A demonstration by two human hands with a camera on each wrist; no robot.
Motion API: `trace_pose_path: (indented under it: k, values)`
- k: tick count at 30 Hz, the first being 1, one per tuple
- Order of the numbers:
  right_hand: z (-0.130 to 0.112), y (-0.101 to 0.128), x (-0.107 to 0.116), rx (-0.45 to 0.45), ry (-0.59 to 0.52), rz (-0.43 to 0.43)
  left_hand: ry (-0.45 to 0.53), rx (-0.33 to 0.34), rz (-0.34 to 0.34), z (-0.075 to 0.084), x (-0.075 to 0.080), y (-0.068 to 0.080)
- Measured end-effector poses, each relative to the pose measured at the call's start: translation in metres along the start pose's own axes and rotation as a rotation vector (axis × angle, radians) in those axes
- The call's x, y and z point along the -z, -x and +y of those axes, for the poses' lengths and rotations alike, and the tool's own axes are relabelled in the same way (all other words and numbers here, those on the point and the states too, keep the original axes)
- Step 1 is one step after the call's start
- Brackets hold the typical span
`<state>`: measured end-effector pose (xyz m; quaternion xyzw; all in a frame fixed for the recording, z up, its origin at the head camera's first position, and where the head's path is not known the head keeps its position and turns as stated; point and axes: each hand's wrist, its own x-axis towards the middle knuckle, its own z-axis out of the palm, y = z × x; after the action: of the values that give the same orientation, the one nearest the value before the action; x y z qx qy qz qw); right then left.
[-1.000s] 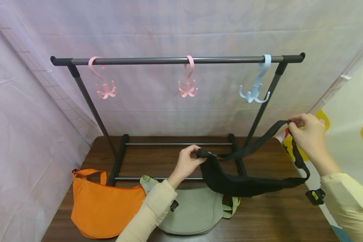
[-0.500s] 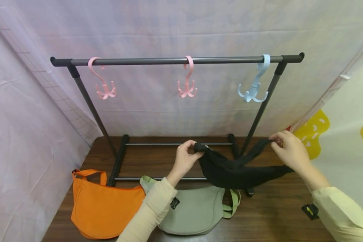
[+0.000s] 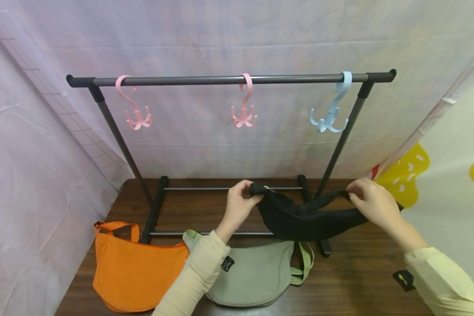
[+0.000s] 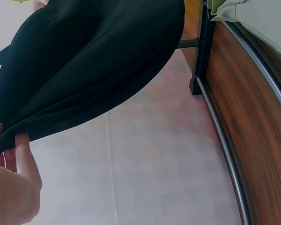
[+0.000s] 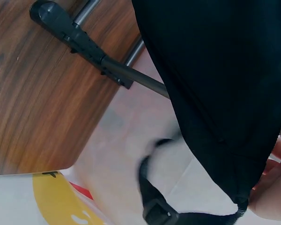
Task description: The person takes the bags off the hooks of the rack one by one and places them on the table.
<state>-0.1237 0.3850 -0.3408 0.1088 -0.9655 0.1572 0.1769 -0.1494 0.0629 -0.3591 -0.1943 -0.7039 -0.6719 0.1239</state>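
Where pale cloth [image 3: 237, 35] drapes walls, dark wooden table [image 3: 359, 281]

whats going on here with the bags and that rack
A person holds a black fabric crescent bag up above the dark wooden table, the left hand pinching one end and the right hand gripping its strap end. An orange bag and a sage green bag lie on the table. The rack's three plastic hooks, two pink and one blue, hang bare.

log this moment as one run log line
left hand grips black bag end | right hand pinches its strap | bag above table
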Motion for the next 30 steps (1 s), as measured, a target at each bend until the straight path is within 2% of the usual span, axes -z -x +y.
trace_pose_path:
  k: [4, 8, 11, 16, 19, 26, 28, 30]
  values:
    - [-0.003, 0.002, 0.001, 0.009, 0.005, 0.020, 0.008, -0.006, -0.001, 0.002, 0.000, 0.000]
    - [-0.007, 0.007, 0.005, 0.015, -0.020, 0.098, 0.009, -0.018, 0.003, 0.001, 0.000, 0.001]
    - [-0.007, 0.015, 0.007, -0.002, -0.067, 0.205, 0.012, -0.035, 0.015, 0.000, 0.001, 0.001]
    - [-0.001, 0.028, 0.003, -0.079, -0.199, 0.427, 0.040, -0.040, 0.026, -0.003, 0.004, 0.001]
    - [0.002, 0.036, -0.001, -0.188, -0.299, 0.493, 0.059, -0.029, 0.031, -0.003, 0.006, 0.001]
    - [0.005, 0.057, -0.028, -0.553, -0.519, 0.456, 0.093, -0.006, 0.046, -0.001, 0.009, 0.003]
    - [0.004, 0.062, -0.039, -0.591, -0.682, 0.464, 0.092, -0.006, 0.051, -0.001, 0.009, 0.003]
    - [0.011, 0.068, -0.054, -0.561, -0.889, 0.477, 0.093, -0.004, 0.051, -0.001, 0.009, 0.002]
